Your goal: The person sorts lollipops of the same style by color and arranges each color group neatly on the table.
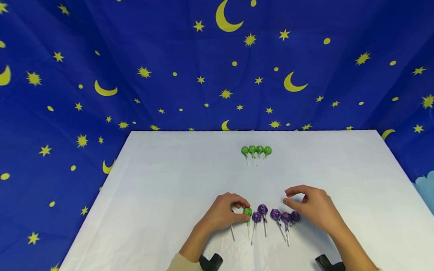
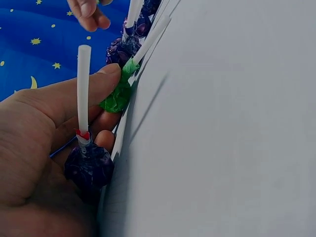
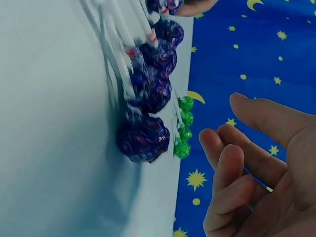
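Observation:
My left hand [image 1: 221, 212] pinches a green-wrapped lollipop [image 1: 248, 212] by its head, thumb on the near side and fingers behind. In the left wrist view a purple lollipop [image 2: 89, 165] stands beside the palm, its white stick pointing up; in the head view the hand hides its head. Just right of the green one lie two purple lollipops, one lower [image 1: 257, 217] and one higher [image 1: 262, 209]. A cluster of purple lollipops [image 1: 286, 217] sits further right. Above and right of that cluster, my right hand [image 1: 316, 206] hovers with loosely bent fingers, holding nothing.
Several green lollipops [image 1: 256, 149] lie in a tight row toward the back of the white table [image 1: 167, 176]. A blue cloth [image 1: 182, 50] with yellow moons and stars hangs behind. Black wrist devices [image 1: 211, 263] show near both forearms.

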The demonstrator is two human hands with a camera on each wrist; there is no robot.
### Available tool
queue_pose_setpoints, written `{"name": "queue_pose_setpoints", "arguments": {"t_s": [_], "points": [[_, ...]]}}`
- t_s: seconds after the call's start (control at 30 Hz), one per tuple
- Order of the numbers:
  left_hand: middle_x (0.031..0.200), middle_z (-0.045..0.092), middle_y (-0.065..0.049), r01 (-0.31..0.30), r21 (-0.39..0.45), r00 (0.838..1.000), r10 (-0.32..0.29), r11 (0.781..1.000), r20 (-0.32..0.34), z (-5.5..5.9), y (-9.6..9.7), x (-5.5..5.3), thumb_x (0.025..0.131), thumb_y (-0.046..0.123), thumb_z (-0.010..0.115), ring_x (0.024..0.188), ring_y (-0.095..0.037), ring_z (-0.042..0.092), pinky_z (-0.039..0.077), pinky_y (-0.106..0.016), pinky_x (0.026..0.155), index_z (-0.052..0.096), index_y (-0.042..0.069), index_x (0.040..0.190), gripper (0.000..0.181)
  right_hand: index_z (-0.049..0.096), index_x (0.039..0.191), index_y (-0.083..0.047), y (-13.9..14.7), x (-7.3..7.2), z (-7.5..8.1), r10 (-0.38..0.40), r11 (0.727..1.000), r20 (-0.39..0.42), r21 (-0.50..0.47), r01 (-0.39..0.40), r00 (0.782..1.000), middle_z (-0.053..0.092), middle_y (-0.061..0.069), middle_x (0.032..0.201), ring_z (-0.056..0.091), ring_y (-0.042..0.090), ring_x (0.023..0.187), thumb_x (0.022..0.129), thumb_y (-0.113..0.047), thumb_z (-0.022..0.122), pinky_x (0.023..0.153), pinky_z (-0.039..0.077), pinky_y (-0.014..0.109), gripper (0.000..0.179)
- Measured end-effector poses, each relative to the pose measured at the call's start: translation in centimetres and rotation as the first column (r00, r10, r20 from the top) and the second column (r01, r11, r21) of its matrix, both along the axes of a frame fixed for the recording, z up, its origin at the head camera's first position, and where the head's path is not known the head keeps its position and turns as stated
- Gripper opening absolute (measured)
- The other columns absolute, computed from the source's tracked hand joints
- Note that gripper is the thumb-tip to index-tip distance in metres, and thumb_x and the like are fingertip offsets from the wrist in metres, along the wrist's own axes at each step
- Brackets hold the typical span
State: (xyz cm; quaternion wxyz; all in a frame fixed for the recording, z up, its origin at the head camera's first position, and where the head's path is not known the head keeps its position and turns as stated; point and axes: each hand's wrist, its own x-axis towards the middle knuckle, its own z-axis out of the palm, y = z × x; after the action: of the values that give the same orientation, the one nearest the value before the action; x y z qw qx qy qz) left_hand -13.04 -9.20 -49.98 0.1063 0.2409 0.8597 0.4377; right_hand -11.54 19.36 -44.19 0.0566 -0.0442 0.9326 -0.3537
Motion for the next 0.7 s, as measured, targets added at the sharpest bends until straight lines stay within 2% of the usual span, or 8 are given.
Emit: {"name": "queue_pose_setpoints", "arguments": {"t_s": [0.23, 0.57, 0.7], "points": [[0.09, 0.063, 0.014, 0.005, 0.018, 1.0, -0.005, 1.0, -0.023, 0.0, -0.2, 0.1, 0.08, 0.027, 0.08, 0.082, -0.008, 0.053, 0.043, -0.024, 0.073, 0.073, 0.021, 0.102, 0.025, 0.072, 0.111, -0.016, 0.5, 0.9, -0.7, -0.04, 0.999, 0.013, -0.017, 0.04, 0.999, 0.068, -0.004, 0.09, 0.048, 0.015, 0.052, 0.082, -0.039, 0.076, 0.046, 0.038, 0.03, 0.038], [0.093, 0.063, 0.016, 0.004, 0.025, 1.0, -0.004, 1.0, -0.01, -0.2, -0.2, 0.0, 0.08, 0.029, 0.08, 0.084, -0.007, 0.054, 0.044, -0.023, 0.073, 0.073, 0.022, 0.103, 0.025, 0.072, 0.112, -0.016, 1.0, 2.2, -1.0, -0.091, 0.995, 0.068, 0.057, 0.087, 0.993, 0.065, -0.006, 0.076, 0.051, 0.014, 0.053, 0.081, -0.045, 0.075, 0.047, 0.037, 0.031, 0.043], [0.093, 0.063, 0.016, 0.002, 0.014, 1.0, -0.002, 1.0, -0.016, -0.2, -0.1, -0.1, 0.08, 0.028, 0.08, 0.084, -0.007, 0.054, 0.044, -0.023, 0.073, 0.073, 0.022, 0.102, 0.024, 0.071, 0.114, -0.016, 1.2, 2.8, -1.2, -0.121, 0.992, 0.103, 0.055, 0.115, 0.987, 0.066, -0.005, 0.079, 0.051, 0.015, 0.054, 0.08, -0.051, 0.073, 0.046, 0.037, 0.032, 0.048]]}}
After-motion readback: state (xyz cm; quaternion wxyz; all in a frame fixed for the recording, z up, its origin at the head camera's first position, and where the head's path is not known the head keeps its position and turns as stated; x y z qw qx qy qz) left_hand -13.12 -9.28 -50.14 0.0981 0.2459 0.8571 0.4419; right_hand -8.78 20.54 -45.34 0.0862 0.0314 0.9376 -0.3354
